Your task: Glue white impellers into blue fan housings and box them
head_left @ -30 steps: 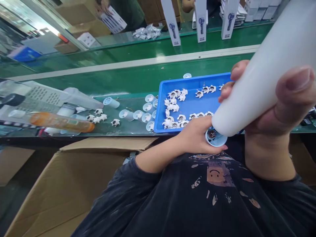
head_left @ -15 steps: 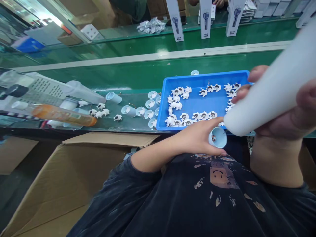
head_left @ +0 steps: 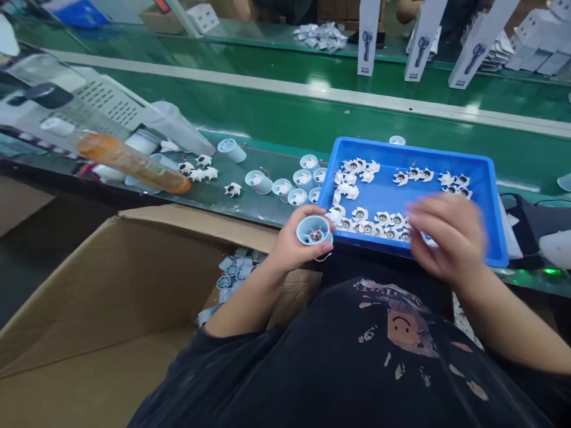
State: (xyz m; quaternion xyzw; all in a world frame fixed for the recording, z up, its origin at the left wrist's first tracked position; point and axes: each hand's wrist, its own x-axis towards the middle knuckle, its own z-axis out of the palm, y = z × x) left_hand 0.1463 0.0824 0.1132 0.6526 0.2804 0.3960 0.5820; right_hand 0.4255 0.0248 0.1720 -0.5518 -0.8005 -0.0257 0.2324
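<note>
My left hand (head_left: 292,244) is wrapped round a light-blue fan housing (head_left: 305,228), its open end facing up. Inside it a copper-wound motor core shows, and a thin white wire hangs below. My right hand (head_left: 450,235) hovers over the front right of a blue tray (head_left: 498,208), blurred, with fingers and thumb apart and nothing visible between them. White fan impellers (head_left: 368,227) lie in the tray along its left, front and back; some near the front right are hidden by that hand. A white bottle (head_left: 557,248) lies at the right edge.
Several housings with impellers inside (head_left: 282,189) stand left of the tray, with loose impellers (head_left: 232,189) beside them. An orange-filled bottle (head_left: 134,163) lies farther left. A cardboard box (head_left: 89,285) below holds more housings (head_left: 232,273). Printed boxes (head_left: 422,47) stand across the green belt (head_left: 267,107).
My right hand has let go of the white bottle and moved over the tray. My left hand has moved left with the housing, away from the bottle's tip. The view has shifted.
</note>
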